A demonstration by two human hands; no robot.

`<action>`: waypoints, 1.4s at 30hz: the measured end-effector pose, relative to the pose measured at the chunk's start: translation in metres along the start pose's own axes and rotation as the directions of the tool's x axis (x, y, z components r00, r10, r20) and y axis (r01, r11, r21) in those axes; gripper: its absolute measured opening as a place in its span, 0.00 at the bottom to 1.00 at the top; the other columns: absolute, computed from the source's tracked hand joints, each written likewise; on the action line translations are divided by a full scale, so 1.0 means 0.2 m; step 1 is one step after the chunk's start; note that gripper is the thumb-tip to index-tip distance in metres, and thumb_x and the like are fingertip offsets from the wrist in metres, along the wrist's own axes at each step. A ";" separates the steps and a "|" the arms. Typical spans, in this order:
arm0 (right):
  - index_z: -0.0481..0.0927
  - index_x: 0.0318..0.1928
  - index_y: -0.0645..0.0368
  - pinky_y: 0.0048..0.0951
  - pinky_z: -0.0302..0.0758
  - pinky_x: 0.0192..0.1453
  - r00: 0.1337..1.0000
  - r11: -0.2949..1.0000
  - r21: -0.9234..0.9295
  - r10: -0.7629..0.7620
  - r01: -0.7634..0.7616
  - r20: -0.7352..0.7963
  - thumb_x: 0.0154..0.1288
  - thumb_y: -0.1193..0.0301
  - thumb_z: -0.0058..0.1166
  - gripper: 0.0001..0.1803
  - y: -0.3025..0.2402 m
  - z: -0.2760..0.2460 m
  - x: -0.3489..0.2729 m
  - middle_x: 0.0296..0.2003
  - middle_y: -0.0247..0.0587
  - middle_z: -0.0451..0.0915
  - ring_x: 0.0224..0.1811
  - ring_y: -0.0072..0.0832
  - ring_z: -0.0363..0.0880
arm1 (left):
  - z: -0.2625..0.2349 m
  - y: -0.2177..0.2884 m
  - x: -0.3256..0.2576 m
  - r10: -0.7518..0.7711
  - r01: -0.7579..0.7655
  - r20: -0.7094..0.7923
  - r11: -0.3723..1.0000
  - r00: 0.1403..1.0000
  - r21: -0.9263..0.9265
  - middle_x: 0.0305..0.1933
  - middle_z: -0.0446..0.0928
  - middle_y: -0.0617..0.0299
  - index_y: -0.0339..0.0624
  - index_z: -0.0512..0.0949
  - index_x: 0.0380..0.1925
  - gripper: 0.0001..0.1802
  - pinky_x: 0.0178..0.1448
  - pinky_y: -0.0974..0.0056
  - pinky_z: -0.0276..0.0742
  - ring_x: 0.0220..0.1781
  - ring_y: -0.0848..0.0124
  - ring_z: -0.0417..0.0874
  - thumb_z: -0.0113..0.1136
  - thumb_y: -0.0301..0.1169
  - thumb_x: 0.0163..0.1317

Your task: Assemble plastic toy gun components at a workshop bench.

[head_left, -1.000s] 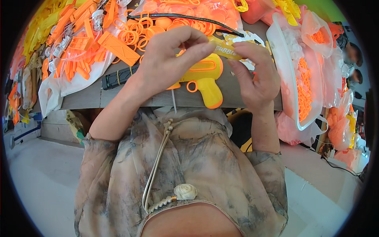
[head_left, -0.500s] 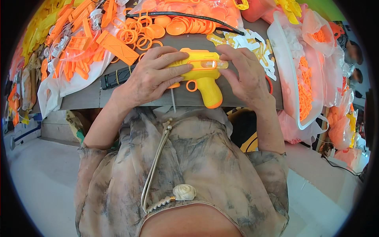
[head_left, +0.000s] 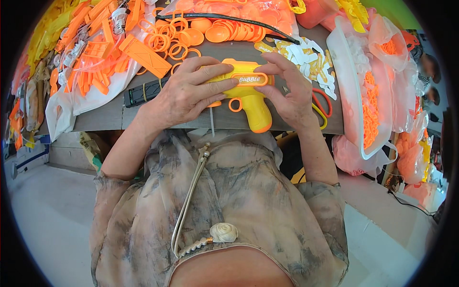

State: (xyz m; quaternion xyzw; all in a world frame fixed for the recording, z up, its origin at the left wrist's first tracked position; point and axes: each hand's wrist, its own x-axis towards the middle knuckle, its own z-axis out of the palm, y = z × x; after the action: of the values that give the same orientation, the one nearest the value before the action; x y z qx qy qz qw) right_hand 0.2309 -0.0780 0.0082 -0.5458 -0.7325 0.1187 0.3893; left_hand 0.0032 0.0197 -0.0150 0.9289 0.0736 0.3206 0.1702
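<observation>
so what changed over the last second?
A second ago the hands held a yellow strip above the toy gun; now the left hand and right hand press on the yellow toy gun, fingers over its oval orange label. Orange parts on the table unchanged.

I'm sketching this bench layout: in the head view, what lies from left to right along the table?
Bag of orange strips → black bar → left hand → yellow toy gun → right hand → clear tray of orange pieces.

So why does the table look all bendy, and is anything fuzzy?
Head view: the fisheye lens curves the table edge and leaves a black ring around the rim; bright, even light; the yellow toy gun between both hands is sharp, while things at the far right edge look smeared.
</observation>
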 end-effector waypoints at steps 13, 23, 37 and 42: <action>0.70 0.56 0.61 0.31 0.65 0.64 0.980 0.951 0.246 0.197 -0.185 -0.024 0.58 0.78 0.59 0.24 0.03 0.05 -0.10 0.53 0.42 0.75 0.56 0.27 0.71 | -0.01 0.00 0.01 0.019 -0.026 0.105 0.997 0.994 0.068 0.57 0.71 0.59 0.50 0.75 0.55 0.31 0.51 0.55 0.72 0.53 0.58 0.73 0.67 0.29 0.46; 0.74 0.48 0.61 0.30 0.62 0.65 0.867 0.476 0.805 0.489 -0.355 0.094 0.67 0.77 0.48 0.10 0.02 0.17 -0.09 0.59 0.44 0.68 0.62 0.27 0.65 | 0.00 0.01 0.01 0.014 -0.022 0.084 0.995 0.996 0.096 0.56 0.71 0.59 0.48 0.76 0.53 0.29 0.48 0.55 0.72 0.51 0.56 0.73 0.66 0.29 0.46; 0.76 0.47 0.62 0.31 0.66 0.64 0.926 0.627 0.730 0.377 -0.274 0.024 0.59 0.85 0.53 0.15 0.04 0.16 -0.10 0.60 0.49 0.69 0.61 0.31 0.68 | 0.00 0.04 0.02 -0.029 0.018 0.087 0.992 0.996 0.122 0.57 0.70 0.60 0.49 0.74 0.55 0.33 0.46 0.56 0.71 0.50 0.57 0.73 0.68 0.29 0.44; 0.76 0.46 0.63 0.30 0.67 0.63 0.895 0.604 0.710 0.437 -0.363 0.086 0.65 0.80 0.48 0.10 0.06 0.14 -0.10 0.59 0.48 0.69 0.59 0.29 0.69 | 0.02 0.05 0.00 -0.041 0.034 0.063 0.994 0.997 0.107 0.56 0.70 0.60 0.49 0.75 0.55 0.33 0.45 0.56 0.71 0.50 0.57 0.73 0.68 0.29 0.42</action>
State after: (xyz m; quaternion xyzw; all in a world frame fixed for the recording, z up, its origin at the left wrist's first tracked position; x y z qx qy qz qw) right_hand 0.2220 -0.0845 -0.0278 -0.5076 -0.4686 0.4490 0.5667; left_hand 0.0056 0.0092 -0.0140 0.9451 0.1024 0.2824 0.1289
